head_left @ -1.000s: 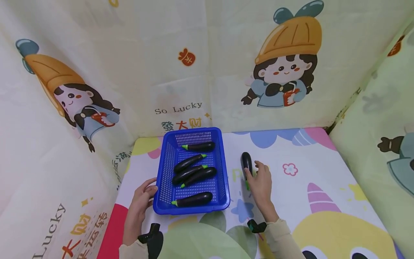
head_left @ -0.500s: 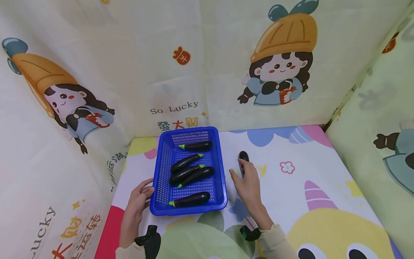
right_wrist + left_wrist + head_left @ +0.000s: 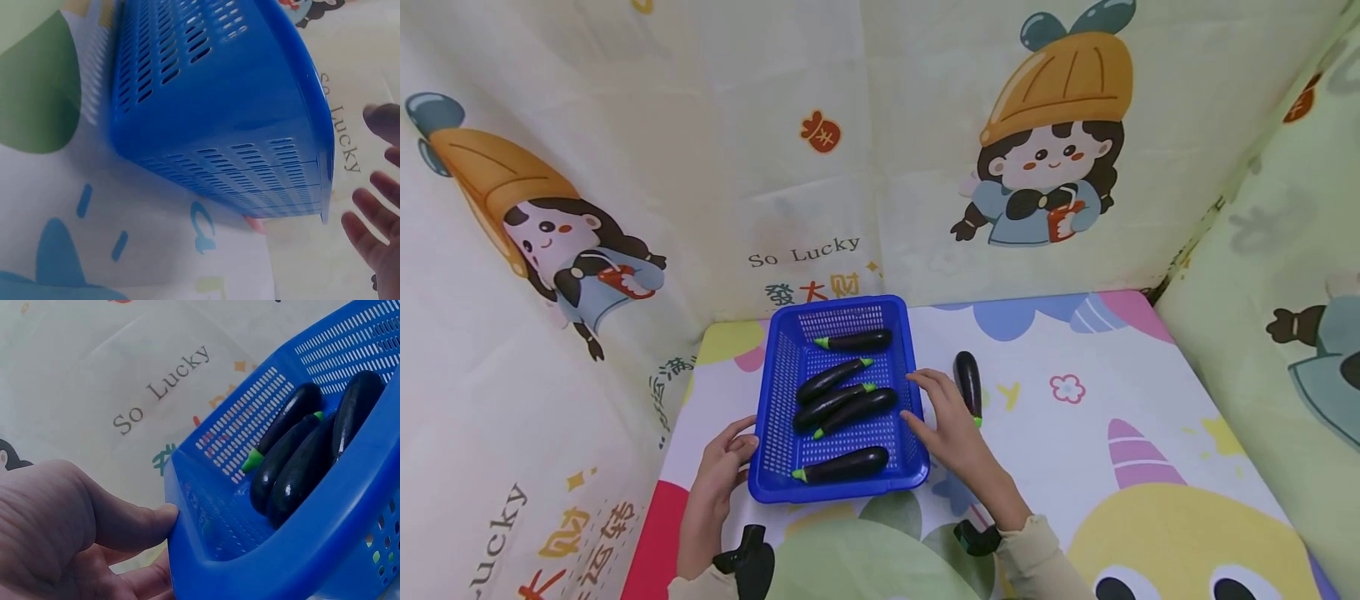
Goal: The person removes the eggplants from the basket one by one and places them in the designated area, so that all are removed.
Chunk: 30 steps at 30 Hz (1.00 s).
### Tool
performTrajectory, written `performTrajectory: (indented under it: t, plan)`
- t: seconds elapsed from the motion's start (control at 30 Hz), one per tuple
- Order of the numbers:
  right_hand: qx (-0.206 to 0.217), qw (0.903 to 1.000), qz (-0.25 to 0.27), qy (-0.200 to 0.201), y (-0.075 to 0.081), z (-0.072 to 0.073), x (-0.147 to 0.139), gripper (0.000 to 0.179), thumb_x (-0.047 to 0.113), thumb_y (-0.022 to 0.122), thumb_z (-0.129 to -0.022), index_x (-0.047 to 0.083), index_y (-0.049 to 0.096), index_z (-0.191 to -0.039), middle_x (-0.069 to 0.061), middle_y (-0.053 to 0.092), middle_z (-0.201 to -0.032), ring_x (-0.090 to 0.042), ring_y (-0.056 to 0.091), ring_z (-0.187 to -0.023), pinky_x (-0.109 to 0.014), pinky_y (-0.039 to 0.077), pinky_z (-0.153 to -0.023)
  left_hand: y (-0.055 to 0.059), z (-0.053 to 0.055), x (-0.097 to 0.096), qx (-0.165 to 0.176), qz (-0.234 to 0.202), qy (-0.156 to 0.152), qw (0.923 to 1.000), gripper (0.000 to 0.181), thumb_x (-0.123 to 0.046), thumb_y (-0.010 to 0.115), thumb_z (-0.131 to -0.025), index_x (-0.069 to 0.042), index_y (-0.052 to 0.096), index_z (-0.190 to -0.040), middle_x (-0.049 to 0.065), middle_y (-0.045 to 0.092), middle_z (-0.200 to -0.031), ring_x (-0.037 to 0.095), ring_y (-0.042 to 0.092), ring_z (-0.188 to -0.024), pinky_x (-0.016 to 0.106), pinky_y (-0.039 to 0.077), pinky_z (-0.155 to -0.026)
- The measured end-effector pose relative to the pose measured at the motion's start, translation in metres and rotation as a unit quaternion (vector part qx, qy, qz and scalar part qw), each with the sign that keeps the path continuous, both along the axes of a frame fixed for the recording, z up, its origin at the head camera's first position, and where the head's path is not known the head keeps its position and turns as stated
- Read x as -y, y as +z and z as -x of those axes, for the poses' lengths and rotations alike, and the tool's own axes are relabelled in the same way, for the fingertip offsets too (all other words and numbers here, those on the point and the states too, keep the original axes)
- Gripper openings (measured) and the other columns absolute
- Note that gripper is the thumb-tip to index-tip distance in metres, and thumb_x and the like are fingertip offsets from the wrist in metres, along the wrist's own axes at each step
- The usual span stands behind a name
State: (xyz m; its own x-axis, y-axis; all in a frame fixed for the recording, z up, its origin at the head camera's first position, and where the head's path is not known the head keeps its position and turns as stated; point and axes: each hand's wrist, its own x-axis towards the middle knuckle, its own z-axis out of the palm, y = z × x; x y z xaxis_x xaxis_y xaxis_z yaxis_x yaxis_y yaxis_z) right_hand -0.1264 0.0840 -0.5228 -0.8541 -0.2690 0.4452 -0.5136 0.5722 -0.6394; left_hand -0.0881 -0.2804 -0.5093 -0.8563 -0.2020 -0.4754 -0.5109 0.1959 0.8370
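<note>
A blue basket (image 3: 838,492) is standing on a printed tabletop (image 3: 1037,433), with five eggplants (image 3: 842,465) lying in it: one along the far end, three slanting across the middle and one toward the near end. The left hand (image 3: 718,467) is gripping the left rim, its thumb pressing at the edge and its fingers passing behind the wall. The right hand (image 3: 951,425) is holding nothing, its fingers well spread; in the head view it is overlapping the right rim, while in the right wrist view its fingertips are showing apart from the basket. A sixth eggplant (image 3: 968,383) is lying on the tabletop just right of that hand, its green end pointing toward the near side. A pale sheet (image 3: 925,125) is hanging behind.
</note>
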Motion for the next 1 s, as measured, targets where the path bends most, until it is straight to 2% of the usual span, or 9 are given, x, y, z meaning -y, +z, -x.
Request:
performTrajectory:
  t: [0.2,0.4,0.7,1.0]
  plan:
    - [0.006,0.9979,-0.032,0.056,0.004,0.001,0.006,0.061,0.023,0.078,-0.095,0.008,0.051,-0.148,-0.013,0.051,-0.149,-0.031,0.05,-0.141,-0.049,0.048,-0.113,0.0,-0.001,0.0,0.0,0.0,0.001,1.0,0.05,-0.011,0.05,-0.108,-0.015,0.044,-0.157,-0.004,0.073,-0.106,0.014,0.065,-0.092,0.026,0.054,-0.077]
    - [0.018,0.9907,-0.071,0.115,0.01,0.005,0.013,0.064,0.026,0.075,-0.098,0.007,0.047,-0.152,-0.013,0.051,-0.152,-0.03,0.049,-0.144,-0.046,0.046,-0.116,0.001,-0.001,-0.001,-0.002,-0.002,0.0,1.0,0.049,-0.01,0.049,-0.108,-0.015,0.044,-0.157,-0.004,0.073,-0.106,0.015,0.065,-0.092,0.025,0.054,-0.078]
    - [0.026,0.9711,-0.148,0.185,0.015,0.008,0.022,0.07,0.031,0.071,-0.1,0.011,0.04,-0.159,-0.012,0.046,-0.16,-0.029,0.047,-0.148,-0.044,0.047,-0.115,0.0,0.001,0.0,0.005,-0.005,0.003,1.0,0.05,-0.01,0.049,-0.107,-0.015,0.045,-0.156,-0.006,0.073,-0.104,0.015,0.065,-0.091,0.026,0.054,-0.077]
    - [0.055,0.953,-0.207,0.215,0.018,0.014,0.03,0.067,0.036,0.072,-0.099,0.013,0.045,-0.157,-0.012,0.048,-0.16,-0.029,0.047,-0.148,-0.044,0.044,-0.119,0.001,-0.001,-0.001,-0.002,-0.008,0.008,0.9999,0.049,-0.009,0.048,-0.107,-0.013,0.045,-0.156,-0.006,0.073,-0.102,0.012,0.065,-0.088,0.026,0.054,-0.076]
